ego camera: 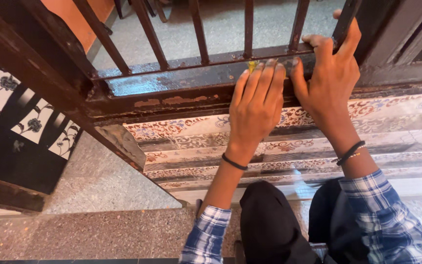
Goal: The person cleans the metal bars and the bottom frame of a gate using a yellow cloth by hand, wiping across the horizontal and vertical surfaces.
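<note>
Head view, looking down at a dark metal gate point(172, 73) with upright bars, standing over patterned tile steps point(196, 142).

Left hand point(256, 105): palm down on the gate's bottom rail point(172, 82), fingers point(264, 78) pressed together and laid flat. A small yellow scrap point(252, 65), maybe a cloth or sanding pad, shows just past the fingertips, touching the rail; too little of it shows to say what it is or whether it is pinched.

Right hand point(330, 73): wrapped round the upright bar point(345, 22) at the rail's right end, thumb on the far side, fingers curled and closed on it. Looks like a bracing hold.

Rail condition: paint worn and flaking along its lower edge toward the left, rust-coloured patches point(172, 101) showing. The strip left of the left hand looks glossier. My judgement: the work on the rail is partway along, the stretch under and right of the hands and the flaked lower edge not yet dealt with.

Below: checked sleeves point(382, 215), dark trousers, black wristbands on both wrists. Speckled stone floor point(98, 181) at left.
</note>
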